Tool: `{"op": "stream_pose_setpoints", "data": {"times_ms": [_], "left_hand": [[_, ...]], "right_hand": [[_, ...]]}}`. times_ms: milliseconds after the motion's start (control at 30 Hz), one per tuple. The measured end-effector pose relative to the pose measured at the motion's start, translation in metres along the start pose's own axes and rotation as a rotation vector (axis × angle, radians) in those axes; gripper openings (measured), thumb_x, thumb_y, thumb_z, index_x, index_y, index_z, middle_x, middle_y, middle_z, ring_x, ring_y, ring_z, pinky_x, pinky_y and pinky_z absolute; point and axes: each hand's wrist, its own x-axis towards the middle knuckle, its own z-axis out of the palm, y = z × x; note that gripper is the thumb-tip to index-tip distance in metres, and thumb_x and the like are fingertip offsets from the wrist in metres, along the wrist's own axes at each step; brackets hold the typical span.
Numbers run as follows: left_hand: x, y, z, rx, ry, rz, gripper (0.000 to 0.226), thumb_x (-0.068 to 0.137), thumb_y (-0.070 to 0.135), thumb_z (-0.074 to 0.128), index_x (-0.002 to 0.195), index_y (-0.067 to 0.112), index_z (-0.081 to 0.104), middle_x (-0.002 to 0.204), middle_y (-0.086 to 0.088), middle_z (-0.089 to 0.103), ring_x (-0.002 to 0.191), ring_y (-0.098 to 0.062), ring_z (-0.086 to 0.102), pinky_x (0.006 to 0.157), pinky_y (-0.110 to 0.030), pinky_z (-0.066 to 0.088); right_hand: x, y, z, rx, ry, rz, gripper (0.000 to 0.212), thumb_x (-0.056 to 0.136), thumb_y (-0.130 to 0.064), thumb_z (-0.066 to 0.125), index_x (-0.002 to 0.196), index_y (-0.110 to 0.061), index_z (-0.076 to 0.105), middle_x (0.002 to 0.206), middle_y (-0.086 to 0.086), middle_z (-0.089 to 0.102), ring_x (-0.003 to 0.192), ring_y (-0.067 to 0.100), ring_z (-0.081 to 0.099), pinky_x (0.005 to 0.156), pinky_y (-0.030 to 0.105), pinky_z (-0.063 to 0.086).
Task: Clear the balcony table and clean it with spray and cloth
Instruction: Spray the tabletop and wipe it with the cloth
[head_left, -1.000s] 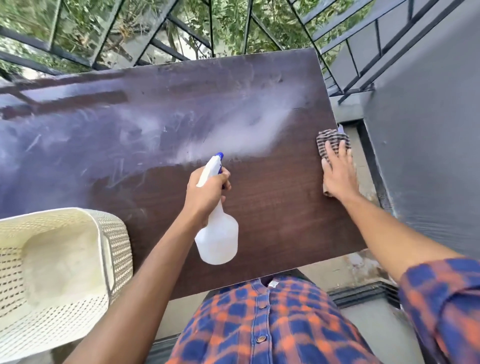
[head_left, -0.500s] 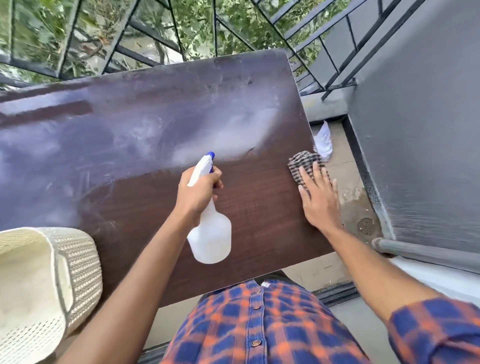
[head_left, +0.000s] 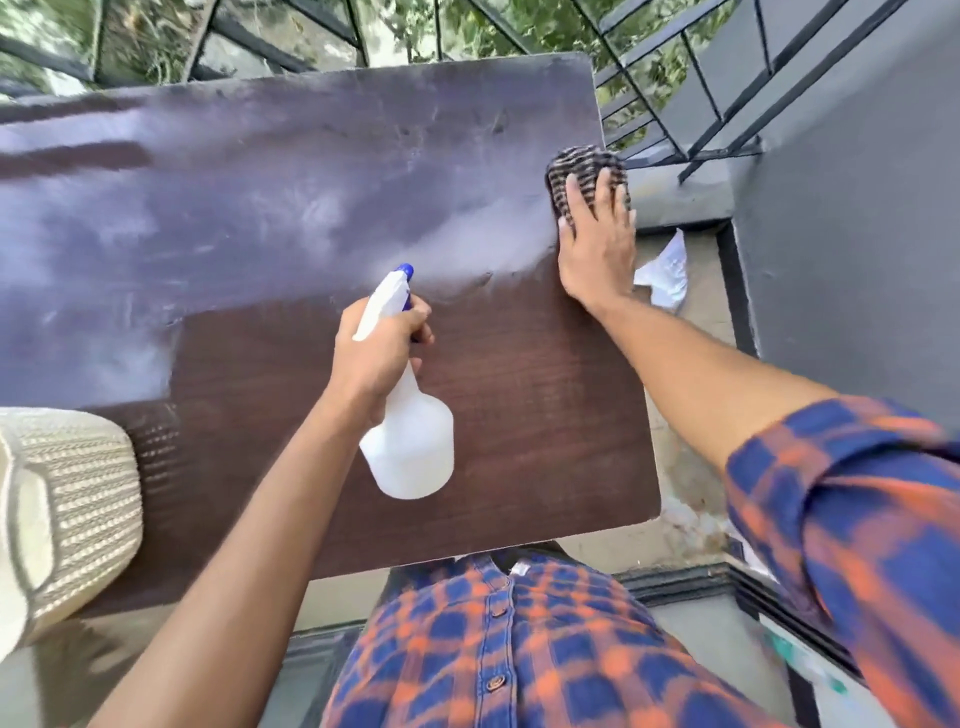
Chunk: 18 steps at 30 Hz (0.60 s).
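Note:
The dark brown table top (head_left: 519, 395) fills the middle of the view, its far half pale with glare and haze. My left hand (head_left: 376, 358) grips the neck of a white spray bottle (head_left: 410, 447) with a blue nozzle, held above the table's near middle and pointing away. My right hand (head_left: 597, 244) lies flat with straight fingers on a striped brown cloth (head_left: 582, 166), pressing it onto the table's right edge, towards the far corner.
A cream woven basket (head_left: 67, 509) stands at the near left, beside the table. A black metal railing (head_left: 670, 109) runs behind and to the right. A grey wall (head_left: 852, 208) rises on the right. A white scrap (head_left: 667, 275) lies on the floor beside the table.
My right hand has slid the cloth along the table's right edge away from me, towards the far corner. The left hand keeps the spray bottle in about the same place.

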Motion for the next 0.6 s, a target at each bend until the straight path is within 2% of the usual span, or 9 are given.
{"op": "stream_pose_setpoints", "data": {"times_ms": [67, 133, 200, 267, 333, 433, 533, 600], "left_hand": [[-0.001, 0.0, 0.002, -0.016, 0.038, 0.002, 0.017, 0.085, 0.011, 0.058, 0.072, 0.021, 0.063, 0.064, 0.004, 0.062, 0.068, -0.011, 0.063, 0.049, -0.02, 0.043], [-0.002, -0.001, 0.005, -0.034, 0.062, 0.002, 0.015, 0.084, 0.011, 0.059, 0.075, 0.02, 0.065, 0.063, 0.006, 0.062, 0.067, -0.009, 0.064, 0.047, -0.018, 0.043], [-0.005, -0.003, 0.008, -0.025, 0.077, -0.005, 0.012, 0.086, 0.01, 0.059, 0.079, 0.017, 0.065, 0.063, 0.006, 0.063, 0.067, -0.008, 0.064, 0.048, -0.018, 0.044], [-0.008, -0.005, 0.012, -0.039, 0.094, -0.015, 0.007, 0.086, 0.009, 0.061, 0.083, 0.013, 0.066, 0.066, 0.002, 0.063, 0.064, -0.01, 0.062, 0.049, -0.021, 0.045], [-0.013, -0.005, 0.014, -0.069, 0.083, -0.02, 0.005, 0.086, 0.009, 0.062, 0.084, 0.01, 0.066, 0.069, -0.004, 0.063, 0.061, -0.013, 0.06, 0.05, -0.024, 0.044], [-0.02, -0.005, 0.015, -0.048, 0.048, 0.007, 0.016, 0.087, 0.008, 0.06, 0.075, 0.015, 0.065, 0.064, 0.0, 0.063, 0.067, -0.015, 0.061, 0.049, -0.024, 0.042], [-0.026, -0.002, 0.016, -0.04, 0.039, 0.011, 0.017, 0.089, 0.012, 0.059, 0.075, 0.019, 0.066, 0.064, 0.004, 0.063, 0.07, -0.012, 0.064, 0.049, -0.022, 0.043], [-0.028, 0.0, 0.015, -0.041, 0.043, 0.017, 0.018, 0.09, 0.012, 0.059, 0.076, 0.02, 0.067, 0.065, 0.004, 0.064, 0.07, -0.01, 0.064, 0.05, -0.022, 0.043]], "right_hand": [[-0.02, -0.018, 0.01, -0.001, 0.046, -0.061, 0.054, 0.102, -0.034, 0.035, 0.155, -0.027, 0.032, 0.164, 0.015, 0.021, 0.15, 0.039, 0.02, 0.122, 0.054, 0.016], [-0.054, -0.041, 0.022, 0.045, 0.055, -0.232, 0.052, 0.102, -0.031, 0.039, 0.153, -0.024, 0.039, 0.162, 0.016, 0.029, 0.148, 0.04, 0.026, 0.121, 0.052, 0.018], [-0.094, -0.067, 0.032, 0.109, 0.013, -0.403, 0.05, 0.1, -0.021, 0.046, 0.15, -0.021, 0.045, 0.159, 0.016, 0.034, 0.146, 0.039, 0.031, 0.121, 0.05, 0.021], [-0.128, -0.084, 0.031, 0.271, -0.095, -0.493, 0.05, 0.098, -0.014, 0.048, 0.148, -0.018, 0.048, 0.157, 0.014, 0.039, 0.146, 0.034, 0.034, 0.121, 0.046, 0.023], [-0.144, -0.089, 0.017, 0.584, -0.221, -0.386, 0.047, 0.1, -0.015, 0.048, 0.146, -0.02, 0.05, 0.152, 0.006, 0.048, 0.143, 0.022, 0.04, 0.12, 0.037, 0.028], [-0.136, -0.089, -0.013, 0.98, -0.339, -0.013, 0.04, 0.101, -0.016, 0.052, 0.14, -0.017, 0.057, 0.135, -0.001, 0.064, 0.124, 0.01, 0.058, 0.107, 0.028, 0.044], [-0.113, -0.084, -0.035, 1.466, -0.459, 0.31, 0.026, 0.102, -0.007, 0.049, 0.124, -0.003, 0.062, 0.106, 0.009, 0.072, 0.092, 0.021, 0.069, 0.087, 0.037, 0.055], [-0.091, -0.073, -0.051, 1.868, -0.666, 0.465, 0.026, 0.101, -0.012, 0.048, 0.118, 0.001, 0.062, 0.102, 0.015, 0.073, 0.085, 0.026, 0.072, 0.08, 0.039, 0.059]]}}
